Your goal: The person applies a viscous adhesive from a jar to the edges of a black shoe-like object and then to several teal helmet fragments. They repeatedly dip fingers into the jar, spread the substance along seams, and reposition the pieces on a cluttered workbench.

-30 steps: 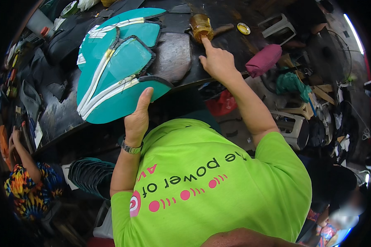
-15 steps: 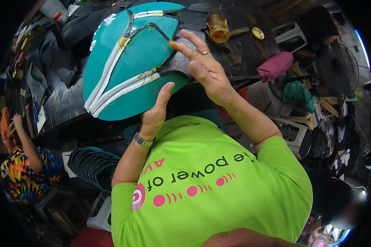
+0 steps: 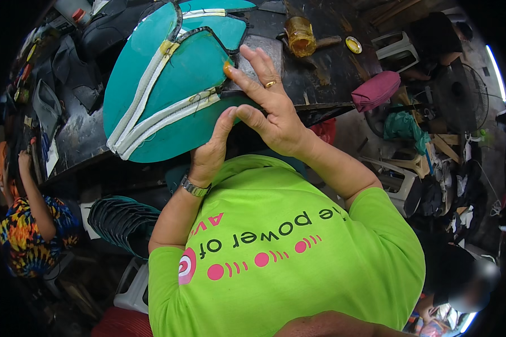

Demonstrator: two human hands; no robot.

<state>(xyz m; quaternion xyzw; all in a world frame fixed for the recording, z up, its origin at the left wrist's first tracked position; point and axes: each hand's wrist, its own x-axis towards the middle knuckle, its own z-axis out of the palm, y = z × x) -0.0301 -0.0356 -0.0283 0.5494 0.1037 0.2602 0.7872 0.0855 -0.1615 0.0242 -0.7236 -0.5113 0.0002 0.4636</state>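
Observation:
A curved teal panel (image 3: pixel 194 63) with white strips, yellowish patches and a black edge rises from the near table edge. My left hand (image 3: pixel 212 145) grips its lower right side, thumb in front and the other fingers hidden behind it. Amber, glue-like paste coats the tip of my right index finger, which is at the panel's right edge. The rest of my right hand (image 3: pixel 278 115) is spread and holds nothing; its thumb comes close to my left thumb. Behind lies another teal piece (image 3: pixel 226 35) with a white strip. A jar of amber paste (image 3: pixel 301 39) stands farther right.
The dark table (image 3: pixel 87 143) also bears black pieces (image 3: pixel 76 73) and a round yellow lid (image 3: pixel 353 45). A pink pouch (image 3: pixel 376 90) lies at its right corner. Stacked dark teal-edged pieces (image 3: pixel 121 219) are at lower left, near a person in a colourful shirt (image 3: pixel 36 233).
My right hand has come down and left, bringing its thumb near my left thumb. The held panel has shifted slightly left, baring more of the teal piece behind.

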